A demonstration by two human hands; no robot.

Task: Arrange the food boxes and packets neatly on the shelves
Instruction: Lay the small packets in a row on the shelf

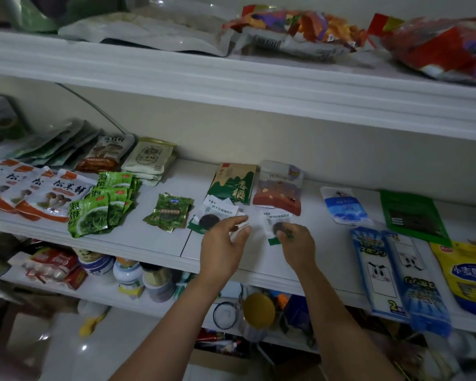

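Note:
On the white middle shelf [160, 244] lie many food packets. My left hand [222, 237] hovers with relaxed fingers over a small pile of white seaweed packets [217, 213], fingertips just past its right edge. My right hand [293, 239] pinches the lower edge of a single white seaweed packet [276, 220] lying flat on the shelf. Behind them stand a green and tan packet [232, 184] and a red-brown nut packet [279, 188]. Left of the pile lies a dark green packet stack [168, 213].
Bright green seaweed packets [105, 206] and white mushroom packets [39, 193] fill the shelf's left. Blue sponge packs [396, 276], a yellow bag [467, 273], a dark green pack [411, 215] and a blue-white pouch [344, 206] lie right. Bags sit on the top shelf [231, 75]; jars stand below.

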